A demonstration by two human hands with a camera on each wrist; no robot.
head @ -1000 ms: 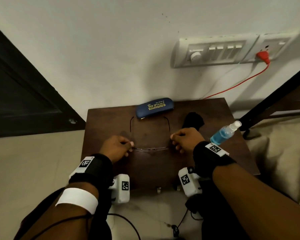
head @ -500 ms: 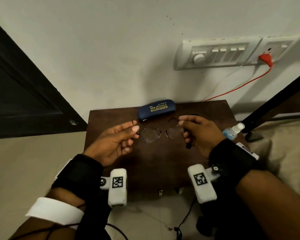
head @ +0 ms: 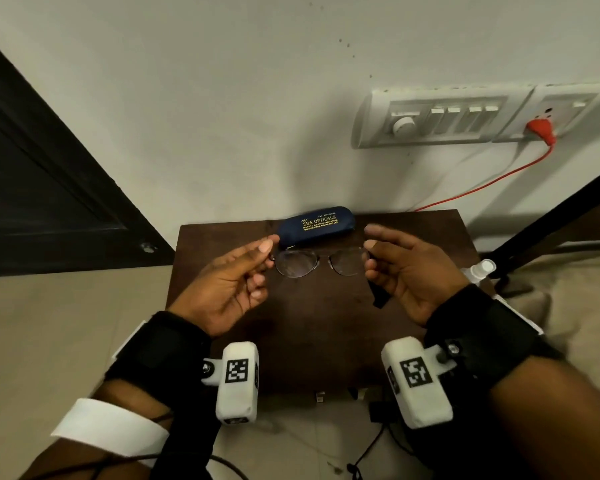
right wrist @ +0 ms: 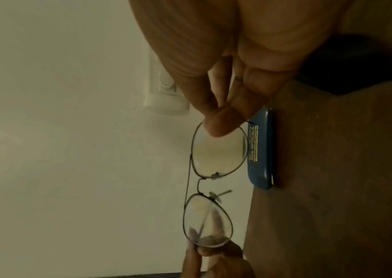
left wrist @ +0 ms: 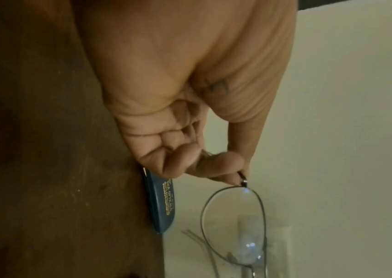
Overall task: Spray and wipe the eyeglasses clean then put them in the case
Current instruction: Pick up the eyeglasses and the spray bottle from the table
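Above the bench (head: 326, 323), just in front of the closed blue case (head: 316, 226), the eyeglasses (head: 321, 263) hang lifted: left hand (head: 227, 289) fingers pinch one frame end, right hand (head: 411, 271) fingers pinch the other. Right of the case lies the spray bottle (head: 478, 271).

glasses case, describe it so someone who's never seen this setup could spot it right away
Start at the dark brown wooden table standing against the pale wall. At its far edge, next to the wall and just beyond the wire-rimmed eyeglasses that both hands hold up, lies the eyeglasses case, closed. It is the only dark blue thing there, an oblong hard shell with gold lettering.
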